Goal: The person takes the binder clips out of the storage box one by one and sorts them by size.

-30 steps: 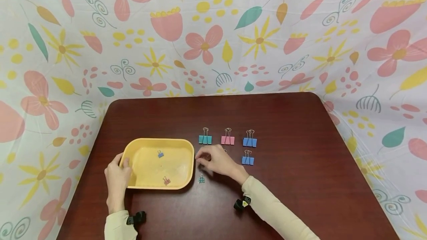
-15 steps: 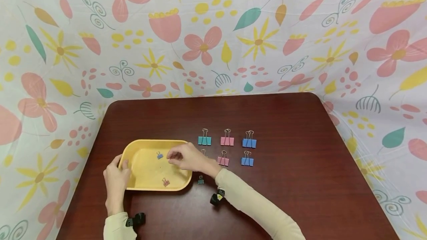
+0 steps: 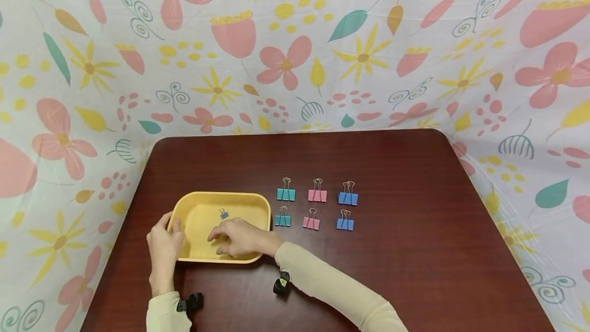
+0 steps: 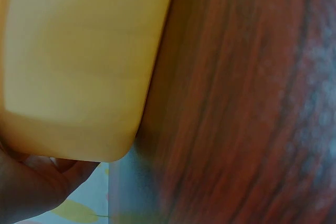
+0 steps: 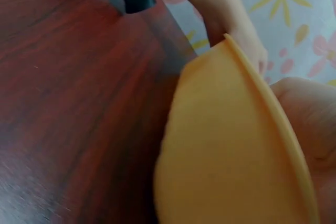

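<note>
My left hand (image 3: 164, 246) grips the left end of a yellow tray (image 3: 193, 199), thumb over the rim and fingers outside. In the left wrist view, part of that hand (image 4: 39, 184) shows against the tray's wall (image 4: 84, 66). My right hand (image 3: 239, 238) is inside the tray near its front right, index finger and thumb apart, with nothing seen between them. A small blue binder clip (image 3: 224, 214) lies on the tray floor just behind it. The small pink binder clip in the tray is hidden now. In the right wrist view, the tray's outer wall (image 5: 226, 150) covers the fingers.
Right of the tray stand two rows of binder clips: teal (image 3: 286, 194), pink (image 3: 317, 195) and blue (image 3: 348, 198) behind; smaller teal (image 3: 283, 220), pink (image 3: 311, 223) and blue (image 3: 344, 224) in front. A floral cloth (image 3: 286, 101) surrounds the dark wooden table (image 3: 392, 168).
My right hand has moved left from beside the tray into it, covering the small pink clip. The forearm now covers where the small teal clip stood. My left hand keeps its hold.
</note>
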`<state>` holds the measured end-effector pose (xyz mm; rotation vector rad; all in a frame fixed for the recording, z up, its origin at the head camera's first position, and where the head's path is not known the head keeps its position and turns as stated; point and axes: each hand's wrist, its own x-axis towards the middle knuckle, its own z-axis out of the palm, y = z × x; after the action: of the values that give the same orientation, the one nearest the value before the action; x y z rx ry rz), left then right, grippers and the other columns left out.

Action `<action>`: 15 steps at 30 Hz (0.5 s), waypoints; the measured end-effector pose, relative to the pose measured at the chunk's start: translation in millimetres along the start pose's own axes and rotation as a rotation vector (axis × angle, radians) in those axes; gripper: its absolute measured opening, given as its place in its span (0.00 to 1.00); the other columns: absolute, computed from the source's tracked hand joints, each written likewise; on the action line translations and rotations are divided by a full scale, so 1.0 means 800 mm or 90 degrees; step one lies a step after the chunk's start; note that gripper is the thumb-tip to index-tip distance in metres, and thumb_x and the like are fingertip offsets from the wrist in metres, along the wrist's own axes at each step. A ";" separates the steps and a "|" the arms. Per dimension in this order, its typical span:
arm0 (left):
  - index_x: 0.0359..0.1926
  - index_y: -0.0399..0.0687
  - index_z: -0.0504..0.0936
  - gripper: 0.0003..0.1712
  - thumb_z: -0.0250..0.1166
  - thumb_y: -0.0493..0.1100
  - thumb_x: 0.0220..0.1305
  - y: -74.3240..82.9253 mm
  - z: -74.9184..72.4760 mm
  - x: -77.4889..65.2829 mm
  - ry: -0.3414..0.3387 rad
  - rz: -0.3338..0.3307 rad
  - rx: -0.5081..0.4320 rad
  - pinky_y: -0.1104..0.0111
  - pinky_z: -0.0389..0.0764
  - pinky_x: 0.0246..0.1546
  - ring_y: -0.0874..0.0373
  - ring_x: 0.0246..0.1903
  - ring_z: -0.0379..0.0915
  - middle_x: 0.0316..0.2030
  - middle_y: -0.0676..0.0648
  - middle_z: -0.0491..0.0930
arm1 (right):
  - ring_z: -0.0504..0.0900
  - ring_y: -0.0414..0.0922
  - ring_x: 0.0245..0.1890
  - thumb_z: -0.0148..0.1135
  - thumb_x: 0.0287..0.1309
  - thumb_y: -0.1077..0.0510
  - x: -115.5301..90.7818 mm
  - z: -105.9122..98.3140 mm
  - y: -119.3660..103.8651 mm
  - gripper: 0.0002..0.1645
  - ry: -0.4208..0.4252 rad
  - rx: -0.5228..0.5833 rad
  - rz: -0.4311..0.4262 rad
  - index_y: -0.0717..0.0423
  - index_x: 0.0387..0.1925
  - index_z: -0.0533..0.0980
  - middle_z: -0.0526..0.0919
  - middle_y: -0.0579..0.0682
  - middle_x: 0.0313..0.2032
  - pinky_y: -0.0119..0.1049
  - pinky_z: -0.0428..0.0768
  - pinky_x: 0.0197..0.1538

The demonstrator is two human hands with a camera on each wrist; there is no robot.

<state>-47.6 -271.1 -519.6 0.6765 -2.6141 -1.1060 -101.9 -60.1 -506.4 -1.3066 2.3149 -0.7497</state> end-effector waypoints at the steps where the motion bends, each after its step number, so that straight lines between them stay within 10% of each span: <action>1: 0.60 0.36 0.80 0.19 0.57 0.39 0.74 0.000 0.000 0.000 -0.001 -0.001 0.000 0.41 0.74 0.51 0.29 0.52 0.73 0.54 0.26 0.80 | 0.81 0.32 0.44 0.72 0.60 0.54 0.000 0.003 -0.001 0.19 -0.006 -0.001 -0.001 0.48 0.54 0.83 0.87 0.41 0.46 0.18 0.73 0.48; 15: 0.60 0.36 0.80 0.19 0.57 0.38 0.73 0.001 0.000 0.000 0.004 0.003 -0.005 0.41 0.74 0.52 0.28 0.54 0.74 0.54 0.27 0.80 | 0.81 0.26 0.34 0.68 0.58 0.65 -0.002 0.009 -0.001 0.12 -0.061 0.041 -0.024 0.50 0.42 0.86 0.89 0.39 0.37 0.14 0.73 0.41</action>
<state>-47.7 -270.5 -518.8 0.6701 -2.6037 -1.1101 -97.0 -61.1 -511.7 -1.3315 2.1785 -0.7503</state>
